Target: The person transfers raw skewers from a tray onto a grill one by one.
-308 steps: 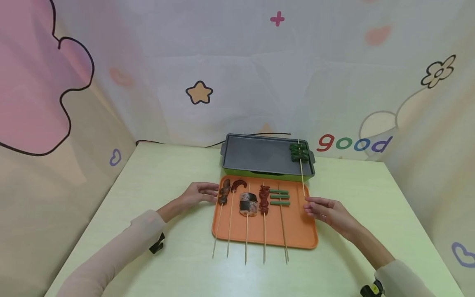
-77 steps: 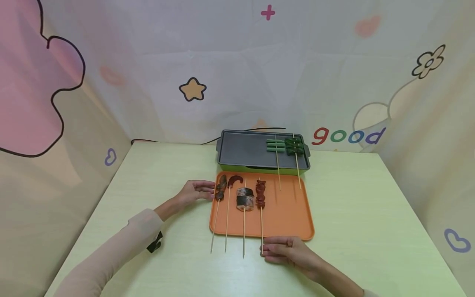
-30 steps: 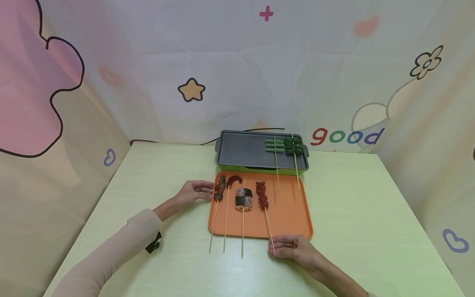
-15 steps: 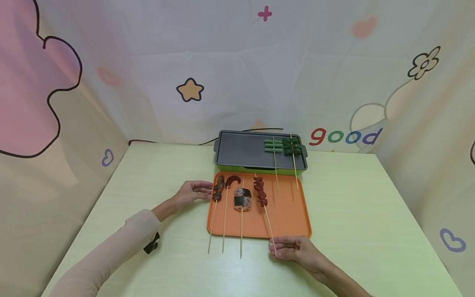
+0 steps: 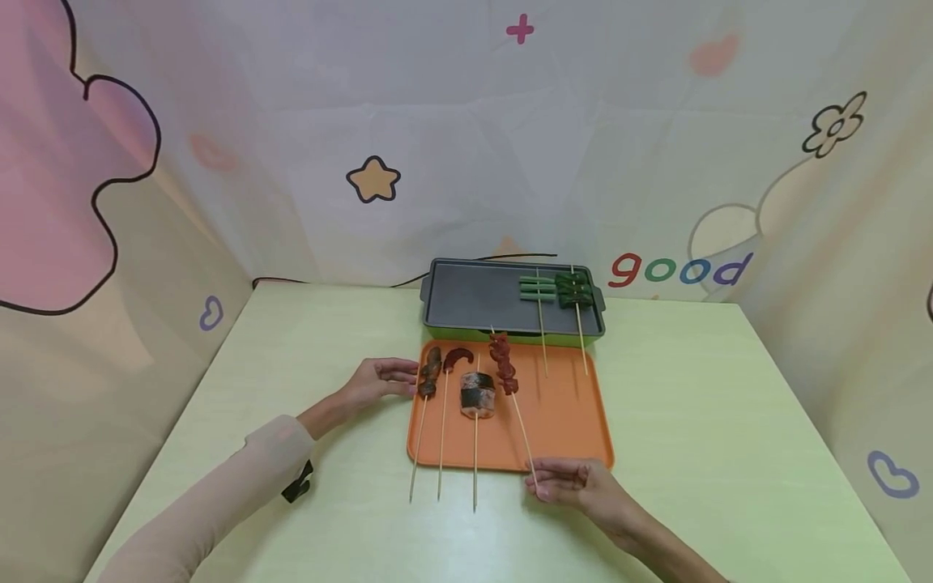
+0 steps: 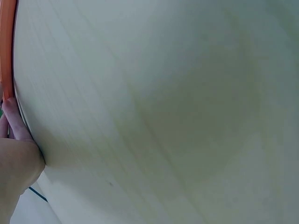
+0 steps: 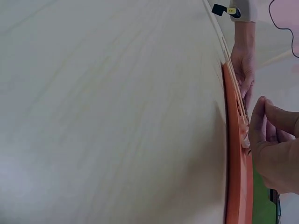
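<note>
The right hand (image 5: 583, 490) now pinches the red skewer (image 5: 504, 364), which has tilted with its top ahead-left of the grip, and the green-stick skewer (image 5: 536, 288) has moved onto the grill (image 5: 466, 295) beyond.

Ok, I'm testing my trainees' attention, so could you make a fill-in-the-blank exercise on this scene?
1. The right hand pinches the stick of a skewer whose food is ____ in colour.
2. The left hand is at the tray's ____ edge.
3. Exactly ____ green skewers rest on the griddle.
4. The tray is coloured ____.

Missing words: red; left; two; orange.
</note>
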`<state>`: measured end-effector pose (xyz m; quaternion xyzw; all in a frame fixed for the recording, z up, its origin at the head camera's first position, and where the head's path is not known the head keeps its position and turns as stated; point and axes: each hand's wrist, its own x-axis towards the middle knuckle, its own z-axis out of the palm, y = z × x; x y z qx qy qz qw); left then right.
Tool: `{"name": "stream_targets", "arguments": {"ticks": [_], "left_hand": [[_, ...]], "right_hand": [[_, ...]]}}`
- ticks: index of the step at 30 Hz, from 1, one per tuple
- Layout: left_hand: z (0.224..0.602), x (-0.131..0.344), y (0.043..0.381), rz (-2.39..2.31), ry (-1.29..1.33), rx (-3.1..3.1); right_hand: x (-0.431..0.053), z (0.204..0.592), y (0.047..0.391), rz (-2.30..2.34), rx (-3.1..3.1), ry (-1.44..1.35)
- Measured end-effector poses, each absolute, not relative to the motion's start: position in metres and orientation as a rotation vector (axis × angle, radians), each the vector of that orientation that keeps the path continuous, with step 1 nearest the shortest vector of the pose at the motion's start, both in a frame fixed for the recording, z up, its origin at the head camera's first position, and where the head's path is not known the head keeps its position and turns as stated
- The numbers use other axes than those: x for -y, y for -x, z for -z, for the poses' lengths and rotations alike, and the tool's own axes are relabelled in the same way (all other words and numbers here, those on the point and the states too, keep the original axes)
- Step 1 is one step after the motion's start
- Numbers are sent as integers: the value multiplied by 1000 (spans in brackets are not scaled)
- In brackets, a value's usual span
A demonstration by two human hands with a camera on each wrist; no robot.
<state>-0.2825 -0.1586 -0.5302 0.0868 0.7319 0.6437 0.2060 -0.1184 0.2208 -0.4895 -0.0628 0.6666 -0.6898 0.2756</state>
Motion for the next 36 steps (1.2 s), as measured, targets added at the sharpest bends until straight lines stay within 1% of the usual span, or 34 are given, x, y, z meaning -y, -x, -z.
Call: {"name": "stream_targets", "arguments": {"ticks": [9,16,29,36], "left_hand": [[533,160,283,-1785,-257,-2047],[531,160,281,-1793,-257,-2045],[528,159,281,-1810,-250,-2037],[530,158,281,-1825,-245,-2024]], "right_hand": [[-200,476,133,1872,-1861,164],[-186,468,154,1885,-1925,192],[-173,450,197,1917,-1997,20],[-167,449,213,1988,-1954,-35]]}}
